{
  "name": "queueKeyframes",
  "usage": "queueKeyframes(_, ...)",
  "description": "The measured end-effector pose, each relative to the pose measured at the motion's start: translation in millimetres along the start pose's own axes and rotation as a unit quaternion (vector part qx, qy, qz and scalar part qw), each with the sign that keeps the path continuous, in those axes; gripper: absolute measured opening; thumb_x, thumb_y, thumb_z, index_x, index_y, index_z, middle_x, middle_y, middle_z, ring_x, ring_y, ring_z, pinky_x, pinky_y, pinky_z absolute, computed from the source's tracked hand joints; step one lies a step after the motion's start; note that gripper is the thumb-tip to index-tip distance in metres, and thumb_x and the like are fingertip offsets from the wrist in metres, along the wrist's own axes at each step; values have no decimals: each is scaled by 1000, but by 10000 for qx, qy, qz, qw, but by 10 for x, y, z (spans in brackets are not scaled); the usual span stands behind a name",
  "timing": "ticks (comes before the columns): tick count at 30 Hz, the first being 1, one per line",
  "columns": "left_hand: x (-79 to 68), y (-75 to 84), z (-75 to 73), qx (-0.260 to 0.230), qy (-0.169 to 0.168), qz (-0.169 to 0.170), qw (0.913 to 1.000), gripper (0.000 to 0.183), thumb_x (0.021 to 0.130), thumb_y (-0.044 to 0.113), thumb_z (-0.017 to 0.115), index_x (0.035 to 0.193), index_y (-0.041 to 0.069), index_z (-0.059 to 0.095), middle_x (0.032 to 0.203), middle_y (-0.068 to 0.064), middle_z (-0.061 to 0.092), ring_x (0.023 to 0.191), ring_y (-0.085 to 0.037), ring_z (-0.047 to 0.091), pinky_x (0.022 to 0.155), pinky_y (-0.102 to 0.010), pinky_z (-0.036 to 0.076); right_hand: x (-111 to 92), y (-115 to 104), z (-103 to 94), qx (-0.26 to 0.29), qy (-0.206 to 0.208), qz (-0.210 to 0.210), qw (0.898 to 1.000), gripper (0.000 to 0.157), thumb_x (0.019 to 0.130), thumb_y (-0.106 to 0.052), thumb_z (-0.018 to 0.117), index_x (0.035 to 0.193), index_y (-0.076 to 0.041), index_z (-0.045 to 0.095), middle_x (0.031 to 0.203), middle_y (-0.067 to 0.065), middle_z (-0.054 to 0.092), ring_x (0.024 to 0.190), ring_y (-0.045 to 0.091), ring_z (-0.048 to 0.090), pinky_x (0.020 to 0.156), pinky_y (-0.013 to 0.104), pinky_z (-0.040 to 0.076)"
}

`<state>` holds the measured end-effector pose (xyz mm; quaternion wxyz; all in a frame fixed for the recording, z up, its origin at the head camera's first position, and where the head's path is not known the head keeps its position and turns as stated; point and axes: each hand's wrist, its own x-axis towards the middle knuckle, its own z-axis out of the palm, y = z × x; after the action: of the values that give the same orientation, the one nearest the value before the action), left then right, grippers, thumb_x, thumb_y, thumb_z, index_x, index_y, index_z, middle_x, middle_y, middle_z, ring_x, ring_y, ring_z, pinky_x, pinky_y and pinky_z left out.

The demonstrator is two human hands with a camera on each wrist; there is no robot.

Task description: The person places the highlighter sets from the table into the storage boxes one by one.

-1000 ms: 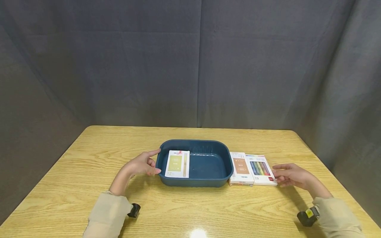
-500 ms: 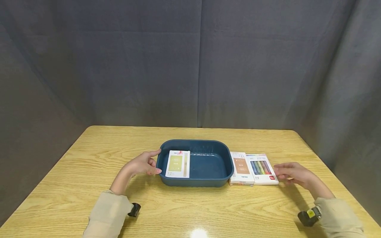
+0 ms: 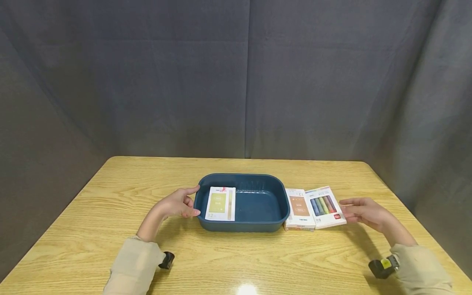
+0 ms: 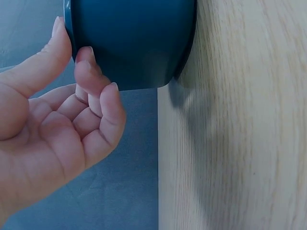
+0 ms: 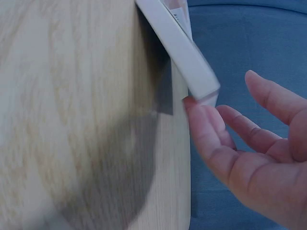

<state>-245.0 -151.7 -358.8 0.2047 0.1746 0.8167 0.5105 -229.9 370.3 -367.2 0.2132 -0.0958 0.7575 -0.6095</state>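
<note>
In the head view my left hand point(image 3: 179, 203) pinches the left end of a dark blue plastic basin point(image 3: 241, 226) between thumb and fingers. The left wrist view shows the thumb at the rim and curled fingers against the outer wall. A white box with a yellow-green panel point(image 3: 217, 203) lies in the basin's left part. My right hand point(image 3: 363, 213) is at the right edge of a white box showing several coloured sticks point(image 3: 324, 207). Its fingertips point(image 5: 196, 108) are under the raised edge, while the thumb stands apart from the box.
Against the basin's right side lies a white box with an orange-brown panel point(image 3: 299, 209), close beside the box of coloured sticks. Everything rests on a wooden table point(image 3: 228, 258). Grey curtains point(image 3: 177, 82) hang behind and at both sides.
The right edge of the box of coloured sticks has risen, and the box has tilted and turned slightly. My right hand shifted a little right with it. The left hand stays at the basin.
</note>
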Motion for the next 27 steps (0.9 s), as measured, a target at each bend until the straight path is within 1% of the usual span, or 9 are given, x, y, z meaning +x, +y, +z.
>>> queueKeyframes(4,-1,2,3,54,22,-13,10000,81,77,-4,65,139,-8,13,54,-2,41,46,-15,36,54,-30,36,2,-37,8,51,-66,-129,9999,52,89,1,50,122,30,21,94,6,62,82,15,61,71,27,49)
queueKeyframes(10,-4,-1,5,83,43,-18,10000,81,77,-4,66,139,-8,14,54,-3,42,46,-14,36,53,-29,36,-3,-65,27,-286,-128,-60,9995,58,88,-2,53,124,28,19,98,4,62,84,12,59,73,26,46)
queueKeyframes(13,-1,-2,8,89,41,-28,9999,81,77,-4,66,139,-8,14,54,-2,41,46,-14,36,53,-29,36,-13,-62,17,-254,-211,-117,9994,55,88,-2,54,125,25,24,98,4,62,84,12,58,73,27,47)
queueKeyframes(15,0,-2,8,87,40,-34,9999,81,77,-4,66,139,-8,14,54,-2,41,45,-14,35,53,-30,36,-22,-53,9,-53,-292,-145,9995,46,87,0,54,127,15,38,97,5,62,84,13,59,73,28,48)
queueKeyframes(17,-2,-3,7,79,44,-32,10000,81,77,-4,66,139,-8,14,54,-2,41,45,-15,35,53,-30,36,-31,-41,2,215,-393,-136,9989,39,86,2,54,125,0,51,96,7,63,82,15,60,71,29,49)
queueKeyframes(18,-3,-2,8,75,44,-29,10000,81,77,-4,66,139,-8,14,54,-2,41,45,-15,35,54,-30,37,-38,-36,0,349,-446,-118,9983,37,86,2,54,122,-7,56,94,8,63,80,16,60,70,30,49)
queueKeyframes(20,-5,-1,8,71,35,-9,10000,81,77,-4,65,139,-9,14,54,-2,41,45,-15,36,54,-30,37,-49,-27,0,552,-571,-75,9968,38,86,3,54,116,-19,60,91,12,64,77,17,61,69,30,50)
queueKeyframes(23,-5,-4,9,78,23,15,10000,81,77,-3,65,139,-9,13,54,-2,41,46,-15,36,54,-30,37,-64,-21,8,635,-638,-29,9959,39,86,3,54,114,-24,61,86,15,64,73,19,62,66,31,50)
queueKeyframes(27,-3,4,10,74,29,-1,10000,81,77,-3,65,139,-8,13,53,-2,41,46,-15,36,55,-30,38,-68,-18,31,697,-483,9,9964,39,86,3,54,108,-28,63,85,17,63,73,21,63,66,32,51)
